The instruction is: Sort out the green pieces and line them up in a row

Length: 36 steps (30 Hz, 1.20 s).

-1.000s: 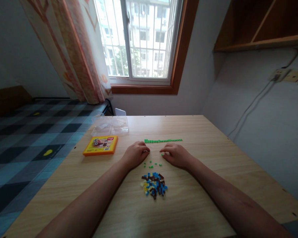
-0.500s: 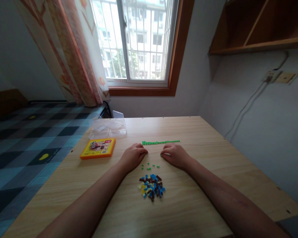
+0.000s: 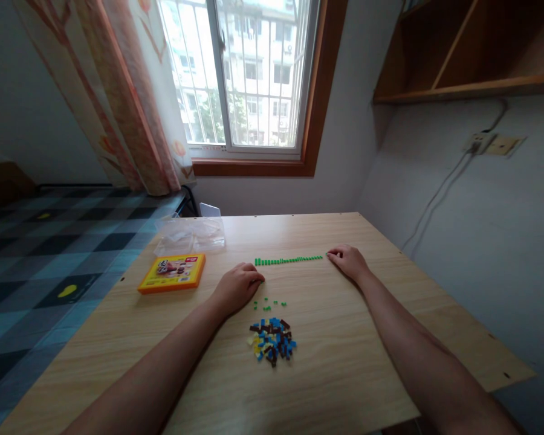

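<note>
A long row of small green blocks runs left to right across the table. At its right end is my right hand, fingers pinched at the tabletop around something too small to make out. My left hand rests below the row's left end, its fingers pressed together; what they hold, if anything, is hidden. Several loose green pieces lie scattered just right of and below my left hand. Nearer to me is a pile of blue, brown and yellow blocks.
On the left of the wooden table lies a yellow-orange box, with clear plastic trays behind it. A bed with a checked cover stands left of the table. A wall shelf hangs at upper right.
My right hand has moved right and slightly away from me, from below the green row to its right end. My left hand stays in place. The view has shifted a little.
</note>
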Each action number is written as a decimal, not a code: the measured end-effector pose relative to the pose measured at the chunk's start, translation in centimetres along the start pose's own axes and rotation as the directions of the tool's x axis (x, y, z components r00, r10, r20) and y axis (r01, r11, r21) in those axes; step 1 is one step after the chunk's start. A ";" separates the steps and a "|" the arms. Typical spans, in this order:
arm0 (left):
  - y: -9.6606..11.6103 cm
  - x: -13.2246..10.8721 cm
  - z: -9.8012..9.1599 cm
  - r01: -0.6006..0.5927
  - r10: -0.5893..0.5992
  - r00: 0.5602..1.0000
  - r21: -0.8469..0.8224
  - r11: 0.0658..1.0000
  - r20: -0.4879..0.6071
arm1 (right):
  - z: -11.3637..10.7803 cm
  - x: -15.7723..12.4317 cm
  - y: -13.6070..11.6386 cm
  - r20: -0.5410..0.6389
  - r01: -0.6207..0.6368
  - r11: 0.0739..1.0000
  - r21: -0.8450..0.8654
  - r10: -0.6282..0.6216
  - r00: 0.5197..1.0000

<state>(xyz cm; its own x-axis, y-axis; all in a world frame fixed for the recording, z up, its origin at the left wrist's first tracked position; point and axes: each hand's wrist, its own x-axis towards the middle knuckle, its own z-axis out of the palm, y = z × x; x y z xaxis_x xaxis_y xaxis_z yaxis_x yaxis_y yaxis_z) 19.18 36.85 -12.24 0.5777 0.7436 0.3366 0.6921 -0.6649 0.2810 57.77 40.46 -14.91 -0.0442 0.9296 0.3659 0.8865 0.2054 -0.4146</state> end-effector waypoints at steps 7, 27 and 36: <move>0.1 -0.1 -0.1 0.010 -0.010 1.000 0.005 1.000 0.015 | 0.4 0.2 -0.3 0.035 0.023 1.000 -0.018 -0.022 0.999; 0.1 0.0 0.0 0.006 -0.006 1.000 -0.006 1.000 0.005 | 0.4 0.0 -0.3 0.028 0.029 0.999 0.025 -0.029 0.999; 0.1 0.0 -0.1 -0.005 0.005 1.000 -0.016 1.000 0.002 | 0.3 0.1 -0.2 0.045 0.048 0.998 0.039 -0.049 0.998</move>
<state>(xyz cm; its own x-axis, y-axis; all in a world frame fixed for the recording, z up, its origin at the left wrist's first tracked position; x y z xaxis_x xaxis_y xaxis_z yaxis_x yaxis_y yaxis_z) 19.21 36.82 -12.09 0.5824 0.7401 0.3362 0.6817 -0.6700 0.2939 57.49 40.62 -15.02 -0.1086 0.9311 0.3482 0.8646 0.2613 -0.4291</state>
